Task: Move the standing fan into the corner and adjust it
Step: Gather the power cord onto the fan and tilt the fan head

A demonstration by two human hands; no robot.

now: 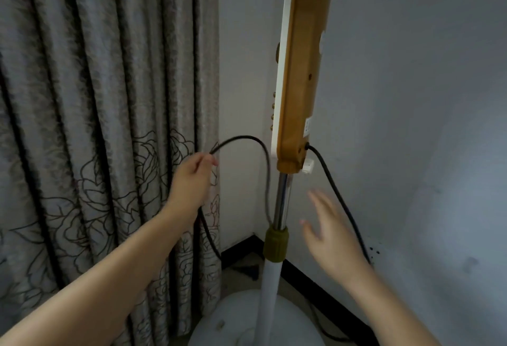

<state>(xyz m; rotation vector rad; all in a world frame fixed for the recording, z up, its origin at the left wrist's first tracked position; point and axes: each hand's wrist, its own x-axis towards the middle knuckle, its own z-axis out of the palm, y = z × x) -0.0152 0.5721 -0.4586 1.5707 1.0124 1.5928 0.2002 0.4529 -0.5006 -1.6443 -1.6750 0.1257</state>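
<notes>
The standing fan stands upright in the room corner, with a mustard-brown control column, a chrome pole, an olive height collar and a round white base. Only the bottom of its grille shows at the top edge. A black power cord loops from the column's lower end. My left hand pinches this cord to the left of the pole. On the right of the pole, my right hand hovers with fingers spread, blurred, touching nothing.
A grey flower-patterned curtain hangs close on the left. White walls meet behind the fan, with a black skirting strip along the floor. More cord trails down the right wall towards the floor.
</notes>
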